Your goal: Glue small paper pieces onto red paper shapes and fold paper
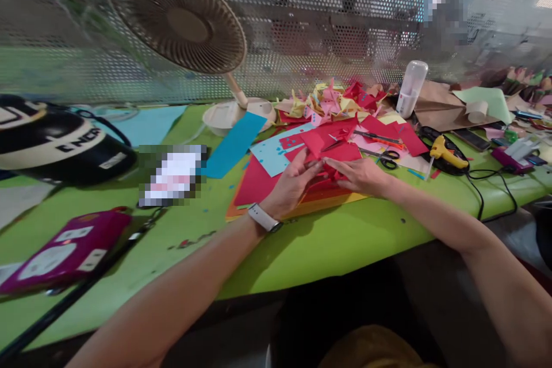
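Observation:
My left hand, with a watch on its wrist, and my right hand meet above a stack of red and orange paper. Both sets of fingers are closed on a small piece of red paper, partly hidden by them. Beneath and beyond lie red sheets and a light blue sheet strewn with small blue bits. Black-handled scissors rest to the right of my right hand. Behind them is a long tool with orange parts, its kind unclear.
Folded colored paper pieces are heaped behind the sheets, beside a clear-topped bottle. A yellow glue gun with a cord lies right. Left are a fan, a blue strip, a phone and a purple case.

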Motion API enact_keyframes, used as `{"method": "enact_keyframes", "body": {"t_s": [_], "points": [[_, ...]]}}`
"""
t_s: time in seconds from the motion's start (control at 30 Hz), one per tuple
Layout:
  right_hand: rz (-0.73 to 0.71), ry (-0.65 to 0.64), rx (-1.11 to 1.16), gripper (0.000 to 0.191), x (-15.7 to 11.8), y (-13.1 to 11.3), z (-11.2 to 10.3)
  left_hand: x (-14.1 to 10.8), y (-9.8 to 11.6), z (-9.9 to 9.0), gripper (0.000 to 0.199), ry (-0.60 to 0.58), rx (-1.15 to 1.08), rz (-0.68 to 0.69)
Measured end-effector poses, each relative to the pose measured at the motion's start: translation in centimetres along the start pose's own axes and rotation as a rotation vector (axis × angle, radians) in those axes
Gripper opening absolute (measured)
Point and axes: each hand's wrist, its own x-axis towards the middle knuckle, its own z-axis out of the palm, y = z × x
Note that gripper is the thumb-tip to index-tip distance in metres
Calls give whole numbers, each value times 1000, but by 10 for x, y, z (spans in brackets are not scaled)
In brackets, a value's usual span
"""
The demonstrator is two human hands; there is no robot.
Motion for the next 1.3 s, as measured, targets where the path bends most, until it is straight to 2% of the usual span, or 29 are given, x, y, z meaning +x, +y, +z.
{"method": "enact_keyframes", "body": {"t_s": [0.17, 0.23, 0.3, 0.37, 0.47, 0.53, 0.6, 0.77, 0.93, 1.2, 1.3], "points": [[95, 96, 35, 56, -2, 11, -22, 6, -1, -8, 43, 76, 30, 51], [205, 193, 76, 47, -5, 27, -38, 10, 0, -11, 44, 140, 50, 89], [375, 275, 66, 39, -9, 47, -53, 12, 2, -13, 44, 182, 87, 115], [556, 252, 19, 34, -14, 69, -63, 12, 4, -13, 45, 190, 145, 125], [720, 69, -30, 27, -25, 97, -69, 9, 9, -13, 51, 166, 221, 113], [748, -22, -44, 22, -32, 108, -70, 7, 12, -14, 51, 174, 253, 115], [759, -40, -54, 17, -38, 114, -73, 7, 14, -15, 45, 206, 264, 124], [795, 26, -69, 15, -45, 115, -83, 11, 13, -20, 41, 222, 232, 110], [779, 27, -47, 15, -45, 115, -84, 12, 11, -22, 39, 207, 228, 92], [799, 132, -54, 18, -45, 115, -84, 11, 14, -21, 47, 230, 223, 39], [770, 134, -38, 19, -43, 113, -83, 11, 15, -20, 48, 223, 234, 22]]}}
